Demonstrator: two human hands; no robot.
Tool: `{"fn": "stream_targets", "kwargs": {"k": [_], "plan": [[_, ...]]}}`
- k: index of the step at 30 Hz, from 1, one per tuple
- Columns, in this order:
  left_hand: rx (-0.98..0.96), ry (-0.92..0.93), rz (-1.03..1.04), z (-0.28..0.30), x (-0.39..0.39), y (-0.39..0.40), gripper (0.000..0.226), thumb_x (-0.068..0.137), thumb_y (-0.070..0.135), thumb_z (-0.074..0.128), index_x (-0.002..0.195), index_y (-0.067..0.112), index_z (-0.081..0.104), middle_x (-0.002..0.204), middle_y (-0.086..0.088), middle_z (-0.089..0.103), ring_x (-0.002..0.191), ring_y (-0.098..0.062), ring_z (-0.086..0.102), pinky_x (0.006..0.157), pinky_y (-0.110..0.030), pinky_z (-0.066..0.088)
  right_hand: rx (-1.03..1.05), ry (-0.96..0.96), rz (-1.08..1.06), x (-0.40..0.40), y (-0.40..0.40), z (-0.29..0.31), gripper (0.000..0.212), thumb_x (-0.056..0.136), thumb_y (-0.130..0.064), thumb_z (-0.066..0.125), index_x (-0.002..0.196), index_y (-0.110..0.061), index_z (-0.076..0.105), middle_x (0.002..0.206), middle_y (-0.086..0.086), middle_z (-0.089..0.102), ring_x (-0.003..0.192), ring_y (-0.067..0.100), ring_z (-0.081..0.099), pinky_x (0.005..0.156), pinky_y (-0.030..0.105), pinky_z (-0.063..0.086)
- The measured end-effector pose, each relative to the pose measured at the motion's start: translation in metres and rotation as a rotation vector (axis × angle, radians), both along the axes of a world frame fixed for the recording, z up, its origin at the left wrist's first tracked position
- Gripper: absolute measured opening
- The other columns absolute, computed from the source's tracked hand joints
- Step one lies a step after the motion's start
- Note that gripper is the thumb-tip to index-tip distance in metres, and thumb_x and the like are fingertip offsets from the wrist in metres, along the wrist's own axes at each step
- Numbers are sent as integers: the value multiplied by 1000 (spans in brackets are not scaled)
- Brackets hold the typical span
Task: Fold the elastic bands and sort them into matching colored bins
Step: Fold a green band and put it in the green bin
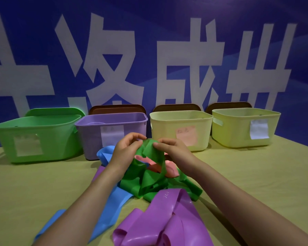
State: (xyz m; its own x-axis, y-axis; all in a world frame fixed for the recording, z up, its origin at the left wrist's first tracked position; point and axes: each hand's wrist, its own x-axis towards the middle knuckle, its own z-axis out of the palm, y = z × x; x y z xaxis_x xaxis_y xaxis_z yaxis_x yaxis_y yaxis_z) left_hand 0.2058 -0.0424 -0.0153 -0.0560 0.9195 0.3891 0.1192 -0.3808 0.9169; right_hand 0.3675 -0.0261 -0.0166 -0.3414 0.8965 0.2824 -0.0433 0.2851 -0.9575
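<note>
Behind our hands a blue wall backs four bins, and with our left hand [126, 148] and right hand [169, 148] pinching the green band [149, 185] above the pile, we risk dragging up the pink band [160, 166] tangled underneath.

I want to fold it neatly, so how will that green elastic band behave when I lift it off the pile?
The green elastic band will probably be floppy: it sags in loose folds below both hands' grip. It looks thin, so likely light. It lies tangled over the pink band, which may drag along.
</note>
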Motion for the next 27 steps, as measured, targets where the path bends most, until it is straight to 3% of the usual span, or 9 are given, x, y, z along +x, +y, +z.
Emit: {"fn": "stream_targets", "kwargs": {"k": [3, 6, 10, 13, 16, 18, 20, 23, 27], "plan": [[123, 198, 148, -6, 0, 3, 22, 92, 6, 57, 84, 27, 62, 97, -5, 64, 87, -9, 59, 72, -10, 45, -72, 163, -13, 1, 3, 2, 14, 92, -12, 58, 82, -15, 67, 75, 0, 64, 74, 13, 59, 67, 23, 46], [132, 176, 172, -4, 6, 0, 22, 97, 14, 51, 87, 30, 63, 101, -2, 64, 89, -3, 58, 73, -6, 43, -86, 291, 2, 3, 6, 3, 12, 93, -6, 55, 91, -10, 67, 79, 6, 66, 72, 17, 61, 66, 24, 50], [22, 62, 25, -4, 15, -5, 29, 98, 34, 47, 100, 16, 70, 98, -5, 72, 98, -17, 66, 89, -31, 51, -67, 329, 42, 4, 7, 4, 17, 92, 0, 53, 100, -5, 66, 89, 11, 69, 79, 20, 65, 74, 27, 54], [40, 97, 33, -6, 18, -7, 61, 86, 58, 56, 94, -1, 67, 92, -24, 68, 91, -36, 65, 86, -50, 50, -52, 306, 72, 1, 5, 3, 18, 91, 1, 54, 100, -6, 67, 90, 10, 70, 80, 20, 66, 75, 26, 55], [69, 55, 86, -4, 20, -8, 44, 96, 37, 50, 90, -4, 67, 89, -29, 66, 92, -42, 63, 84, -53, 50, 17, 234, -33, -5, 5, 2, 14, 88, 0, 61, 89, -12, 68, 82, 4, 70, 78, 18, 65, 74, 27, 54], [57, -32, 108, -1, 20, -8, 34, 99, 26, 47, 85, 7, 70, 82, -16, 72, 84, -28, 69, 77, -38, 56, 63, 192, -161, -7, 6, 2, 16, 85, 0, 66, 81, -15, 62, 76, 3, 64, 74, 16, 61, 67, 23, 51], [17, -164, 86, 4, 22, -9, 29, 99, 24, 46, 83, 18, 70, 76, -3, 73, 77, -15, 70, 66, -23, 56, 82, 146, -214, -7, 7, 0, 16, 83, -5, 70, 84, -16, 59, 83, 7, 63, 78, 16, 60, 66, 22, 49], [-41, -325, 36, 9, 22, -8, 27, 99, 27, 46, 92, 17, 70, 87, -7, 74, 84, -19, 70, 70, -27, 55, 52, 49, -97, -4, 1, 1, 23, 86, -16, 68, 108, -12, 62, 104, 7, 69, 94, 17, 66, 77, 24, 53], [-80, -487, -18, 12, 17, -5, 28, 99, 29, 46, 101, 12, 67, 95, -12, 72, 87, -20, 69, 75, -32, 54, -68, 50, 107, -8, -10, -3, 18, 91, -7, 61, 109, -4, 62, 82, 2, 68, 67, 11, 67, 59, 21, 52]]}}
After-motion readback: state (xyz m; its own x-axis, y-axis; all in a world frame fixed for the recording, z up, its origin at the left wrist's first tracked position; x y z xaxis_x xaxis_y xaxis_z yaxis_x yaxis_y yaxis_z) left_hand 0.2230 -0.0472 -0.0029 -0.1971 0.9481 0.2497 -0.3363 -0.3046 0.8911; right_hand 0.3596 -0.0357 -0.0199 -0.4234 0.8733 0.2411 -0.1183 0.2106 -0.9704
